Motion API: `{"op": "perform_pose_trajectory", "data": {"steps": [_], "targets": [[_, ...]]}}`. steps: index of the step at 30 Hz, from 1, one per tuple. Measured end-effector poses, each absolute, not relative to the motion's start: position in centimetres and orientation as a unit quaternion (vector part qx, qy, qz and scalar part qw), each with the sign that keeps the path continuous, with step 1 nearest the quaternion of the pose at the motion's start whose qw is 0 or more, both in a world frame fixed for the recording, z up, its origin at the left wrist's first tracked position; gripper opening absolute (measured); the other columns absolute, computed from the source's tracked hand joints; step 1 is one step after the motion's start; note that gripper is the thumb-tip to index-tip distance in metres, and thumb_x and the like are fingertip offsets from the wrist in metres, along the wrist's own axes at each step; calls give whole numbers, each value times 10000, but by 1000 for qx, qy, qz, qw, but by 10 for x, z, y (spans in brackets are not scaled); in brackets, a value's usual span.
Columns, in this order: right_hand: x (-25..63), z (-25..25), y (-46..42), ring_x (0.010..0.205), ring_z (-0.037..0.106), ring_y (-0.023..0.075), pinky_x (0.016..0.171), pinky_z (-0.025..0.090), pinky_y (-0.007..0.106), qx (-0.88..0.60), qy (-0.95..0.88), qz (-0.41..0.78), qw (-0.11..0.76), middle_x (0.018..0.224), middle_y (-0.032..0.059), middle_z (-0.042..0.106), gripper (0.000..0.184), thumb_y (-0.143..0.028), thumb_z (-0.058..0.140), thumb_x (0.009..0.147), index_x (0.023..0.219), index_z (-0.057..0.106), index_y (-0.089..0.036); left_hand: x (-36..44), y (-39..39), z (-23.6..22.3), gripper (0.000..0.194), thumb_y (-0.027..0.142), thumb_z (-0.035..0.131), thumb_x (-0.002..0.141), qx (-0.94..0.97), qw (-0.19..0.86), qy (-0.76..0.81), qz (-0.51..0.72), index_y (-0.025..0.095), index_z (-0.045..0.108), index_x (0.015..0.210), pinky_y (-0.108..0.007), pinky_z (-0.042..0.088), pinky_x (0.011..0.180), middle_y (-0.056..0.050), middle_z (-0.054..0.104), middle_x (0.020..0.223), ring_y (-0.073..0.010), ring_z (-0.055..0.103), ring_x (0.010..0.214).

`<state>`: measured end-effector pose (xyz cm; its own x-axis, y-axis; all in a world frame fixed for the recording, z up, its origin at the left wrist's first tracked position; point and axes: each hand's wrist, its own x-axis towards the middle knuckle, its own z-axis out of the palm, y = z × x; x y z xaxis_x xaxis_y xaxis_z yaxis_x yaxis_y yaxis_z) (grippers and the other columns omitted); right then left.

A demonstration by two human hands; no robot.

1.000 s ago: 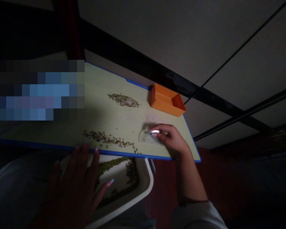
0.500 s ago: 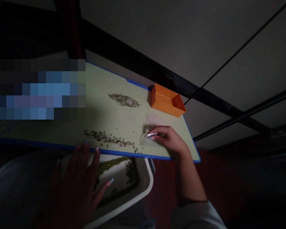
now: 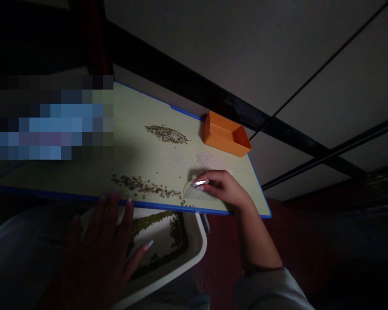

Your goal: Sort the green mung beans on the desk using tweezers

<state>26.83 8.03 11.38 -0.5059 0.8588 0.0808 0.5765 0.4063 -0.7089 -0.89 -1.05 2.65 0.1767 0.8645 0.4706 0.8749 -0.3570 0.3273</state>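
My right hand (image 3: 228, 189) rests on the pale table (image 3: 168, 165) near its front right corner, fingers curled on a small clear scraper-like piece (image 3: 194, 189) that touches the tabletop. A streak of small green beans (image 3: 144, 186) lies along the front edge to its left. My left hand (image 3: 106, 241) lies flat with fingers spread on a white tray (image 3: 181, 262) held under the table edge; green beans (image 3: 158, 234) are in the tray. A second bean pile (image 3: 166, 133) lies further back.
An orange rectangular box (image 3: 226, 135) stands at the table's far right corner. A faint pale patch of grains (image 3: 210, 161) lies just beyond my right hand. The table has a blue rim (image 3: 187, 209). A blurred-out area covers the table's left part. Dark floor lies to the right.
My right hand has slid the clear piece a little leftward along the tabletop, closer to the bean streak. My left hand and the tray have stayed in place.
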Motion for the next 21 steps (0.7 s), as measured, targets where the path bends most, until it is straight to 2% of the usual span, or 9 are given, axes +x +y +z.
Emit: {"op": "perform_pose_trajectory", "data": {"steps": [12,21], "targets": [[269,117,78,757,600,121,705,471,258,-439,-801,355,201,858,21,691,173,-236,634,843,989,705,-178,-9,-11,27,844,668,388,758,-765,6,-572,-296,252,121,1442,-652,177,1149,-153,193,1573,-336,196,1457],[270,117,78,645,528,98,608,413,229,-457,-785,372,193,703,-18,585,161,-228,669,815,958,697,-161,-7,-11,28,829,657,380,770,-762,4,-576,-294,234,134,1439,-642,169,1153,-169,206,1566,-328,189,1460]]}}
